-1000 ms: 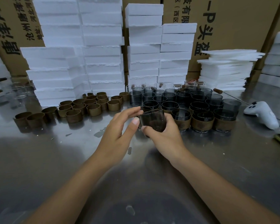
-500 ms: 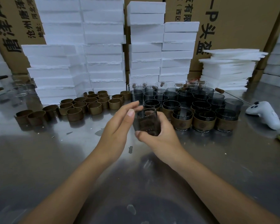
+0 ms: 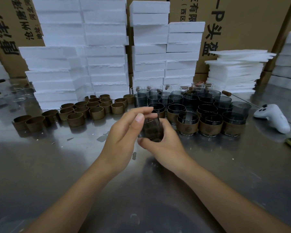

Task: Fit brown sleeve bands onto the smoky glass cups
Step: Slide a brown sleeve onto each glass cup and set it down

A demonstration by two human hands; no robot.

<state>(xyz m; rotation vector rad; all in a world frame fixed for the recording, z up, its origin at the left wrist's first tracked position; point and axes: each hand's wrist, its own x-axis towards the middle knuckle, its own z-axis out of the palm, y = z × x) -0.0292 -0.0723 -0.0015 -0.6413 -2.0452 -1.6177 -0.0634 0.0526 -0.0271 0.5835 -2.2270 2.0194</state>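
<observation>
Item: held cup [image 3: 150,128], smoky glass, being kept above the table [image 3: 57,165], near its middle, just in front of the banded cups [image 3: 208,125].

Grip: the left hand [image 3: 123,137] is pinching the upper part between thumb and curved forefinger. The right hand [image 3: 165,145] is wrapping its curled fingers round the lower body, thumb under the base.

Attitude: the long axis is standing roughly upright and leaning a little, with the mouth seeming to face up and away. Fingers are hiding the exact tilt.

Step, as judged: a sleeve is being seated. Something brownish is showing on the body, but its position cannot be told.

Next call: settling the sleeve level, then setting the cup beside the banded ones.

Stock: loose bands [image 3: 94,110] at left, bare cups [image 3: 158,98] behind.
</observation>
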